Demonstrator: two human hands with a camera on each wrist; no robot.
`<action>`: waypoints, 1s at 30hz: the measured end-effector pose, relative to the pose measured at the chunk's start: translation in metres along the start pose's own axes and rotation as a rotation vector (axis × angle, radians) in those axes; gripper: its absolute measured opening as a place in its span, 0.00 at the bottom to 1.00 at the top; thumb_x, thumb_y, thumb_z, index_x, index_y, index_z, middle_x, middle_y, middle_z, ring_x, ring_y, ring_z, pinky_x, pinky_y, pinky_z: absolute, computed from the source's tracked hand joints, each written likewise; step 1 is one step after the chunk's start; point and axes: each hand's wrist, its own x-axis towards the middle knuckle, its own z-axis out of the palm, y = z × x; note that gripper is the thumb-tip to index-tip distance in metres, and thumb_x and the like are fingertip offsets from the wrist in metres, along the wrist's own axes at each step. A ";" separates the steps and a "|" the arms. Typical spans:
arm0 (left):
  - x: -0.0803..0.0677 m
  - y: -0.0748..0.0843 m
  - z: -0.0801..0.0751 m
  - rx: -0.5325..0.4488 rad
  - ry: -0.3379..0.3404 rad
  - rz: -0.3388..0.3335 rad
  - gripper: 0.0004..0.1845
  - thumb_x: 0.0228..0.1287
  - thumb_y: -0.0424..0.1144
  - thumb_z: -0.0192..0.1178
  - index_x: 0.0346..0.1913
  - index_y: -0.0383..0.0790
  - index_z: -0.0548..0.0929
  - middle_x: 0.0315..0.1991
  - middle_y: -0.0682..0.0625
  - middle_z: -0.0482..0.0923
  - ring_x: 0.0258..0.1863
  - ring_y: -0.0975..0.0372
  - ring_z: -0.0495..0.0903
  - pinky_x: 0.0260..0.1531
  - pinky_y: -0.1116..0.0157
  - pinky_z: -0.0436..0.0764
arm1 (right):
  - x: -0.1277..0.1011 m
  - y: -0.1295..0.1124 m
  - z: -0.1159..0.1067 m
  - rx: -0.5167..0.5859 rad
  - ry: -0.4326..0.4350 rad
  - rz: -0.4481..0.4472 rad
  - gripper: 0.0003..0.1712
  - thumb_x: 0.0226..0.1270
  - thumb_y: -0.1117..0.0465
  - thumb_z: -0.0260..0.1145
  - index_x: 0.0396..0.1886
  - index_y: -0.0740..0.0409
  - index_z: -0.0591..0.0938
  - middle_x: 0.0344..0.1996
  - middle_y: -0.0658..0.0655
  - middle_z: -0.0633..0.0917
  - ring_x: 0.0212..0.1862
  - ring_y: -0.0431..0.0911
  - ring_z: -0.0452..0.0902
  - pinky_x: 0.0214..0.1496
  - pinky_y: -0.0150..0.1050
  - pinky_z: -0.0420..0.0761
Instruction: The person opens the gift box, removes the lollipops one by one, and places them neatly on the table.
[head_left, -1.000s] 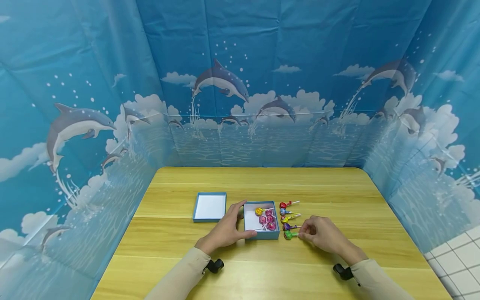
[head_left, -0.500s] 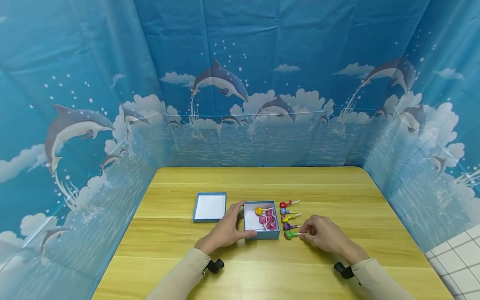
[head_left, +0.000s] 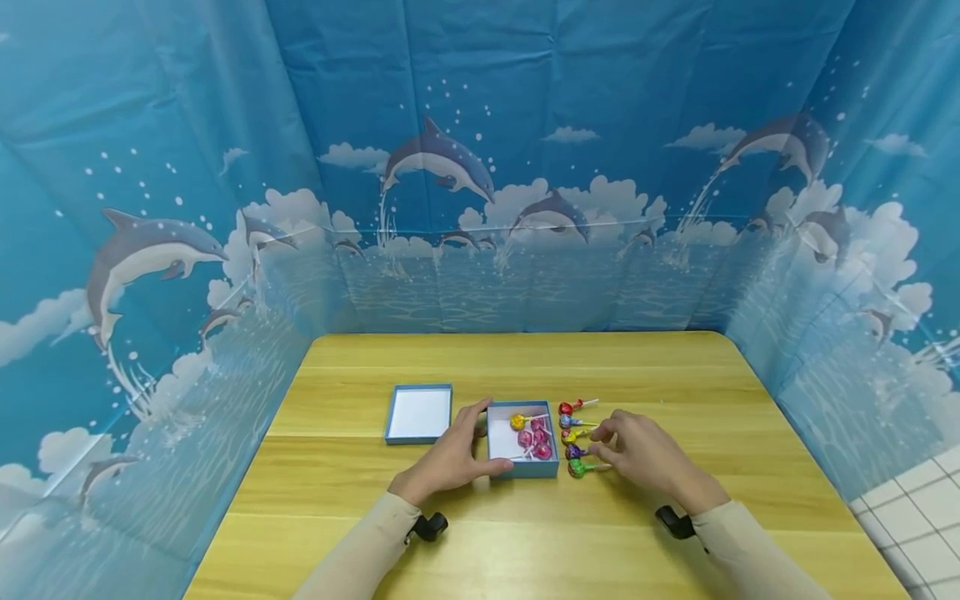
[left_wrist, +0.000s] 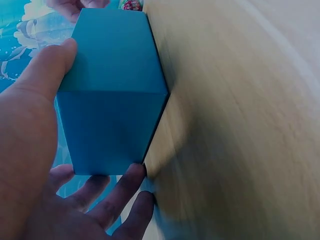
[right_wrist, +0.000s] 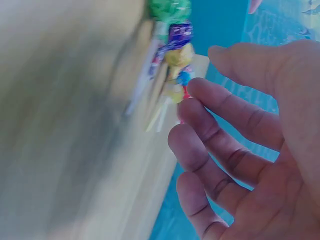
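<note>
An open blue box (head_left: 522, 468) (left_wrist: 112, 90) holds several wrapped lollipops (head_left: 534, 436), most of them pink and one yellow. My left hand (head_left: 474, 442) (left_wrist: 30, 150) grips its near left corner, thumb on the front wall and fingers on the left wall. To the right of the box a row of lollipops lies on the table, among them red (head_left: 566, 409), yellow (head_left: 567, 435), purple (head_left: 573, 452) (right_wrist: 179, 32) and green (head_left: 576, 469) (right_wrist: 170, 9). My right hand (head_left: 611, 442) (right_wrist: 235, 150) hovers over their sticks with fingers spread and relaxed, holding nothing, fingertips nearest the purple one.
The box's lid (head_left: 419, 412) lies upside down to the left of the box. The wooden table (head_left: 525, 367) is walled on three sides by a blue dolphin-print cloth (head_left: 480, 208). White floor tiles (head_left: 922, 500) show at the right.
My right hand has left the green lollipop's stick and shifted left and away, over the purple one. The green lollipop stays on the table. The left hand has not moved.
</note>
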 end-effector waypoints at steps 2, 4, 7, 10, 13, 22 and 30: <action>0.001 0.000 -0.001 0.012 -0.006 0.000 0.65 0.74 0.69 0.77 0.98 0.51 0.49 0.93 0.39 0.60 0.83 0.43 0.77 0.85 0.37 0.77 | 0.004 -0.004 -0.002 -0.010 0.017 -0.024 0.07 0.82 0.52 0.80 0.48 0.49 0.96 0.41 0.45 0.89 0.36 0.36 0.78 0.36 0.35 0.79; 0.001 0.000 -0.002 0.019 -0.011 0.001 0.65 0.74 0.70 0.76 0.99 0.52 0.48 0.92 0.39 0.60 0.84 0.44 0.76 0.85 0.38 0.77 | 0.009 -0.008 -0.004 -0.011 0.037 -0.043 0.07 0.82 0.53 0.79 0.48 0.50 0.96 0.41 0.46 0.90 0.37 0.36 0.79 0.38 0.36 0.81; 0.001 0.000 -0.003 0.022 -0.014 0.006 0.65 0.75 0.69 0.76 0.99 0.52 0.48 0.92 0.39 0.61 0.83 0.44 0.77 0.84 0.38 0.78 | 0.014 -0.013 -0.007 -0.007 0.065 -0.068 0.07 0.83 0.54 0.79 0.50 0.50 0.96 0.43 0.47 0.91 0.39 0.37 0.80 0.39 0.37 0.83; 0.001 0.000 -0.003 0.018 -0.014 0.007 0.65 0.75 0.69 0.77 0.99 0.52 0.48 0.91 0.39 0.62 0.82 0.44 0.78 0.84 0.38 0.79 | 0.019 -0.019 -0.008 -0.016 0.088 -0.083 0.08 0.83 0.54 0.80 0.51 0.51 0.96 0.44 0.48 0.91 0.39 0.37 0.81 0.39 0.37 0.83; 0.000 0.000 -0.002 0.017 -0.014 0.006 0.65 0.74 0.69 0.77 0.99 0.53 0.48 0.91 0.39 0.62 0.81 0.44 0.79 0.84 0.38 0.79 | 0.022 -0.024 -0.009 -0.027 0.106 -0.113 0.08 0.82 0.54 0.80 0.52 0.52 0.97 0.44 0.49 0.92 0.39 0.39 0.83 0.39 0.37 0.84; 0.001 0.001 -0.002 -0.003 -0.008 0.011 0.65 0.74 0.67 0.78 0.98 0.50 0.50 0.91 0.38 0.62 0.82 0.43 0.78 0.85 0.36 0.77 | 0.034 -0.037 -0.012 0.006 0.113 -0.205 0.08 0.84 0.56 0.78 0.54 0.52 0.96 0.50 0.55 0.93 0.48 0.52 0.90 0.46 0.44 0.90; 0.001 0.001 -0.001 -0.011 -0.009 0.003 0.64 0.74 0.67 0.78 0.98 0.52 0.49 0.92 0.38 0.61 0.84 0.42 0.76 0.85 0.35 0.76 | 0.050 -0.048 -0.013 -0.016 0.055 -0.289 0.10 0.81 0.60 0.80 0.57 0.52 0.96 0.55 0.55 0.92 0.49 0.49 0.90 0.51 0.46 0.92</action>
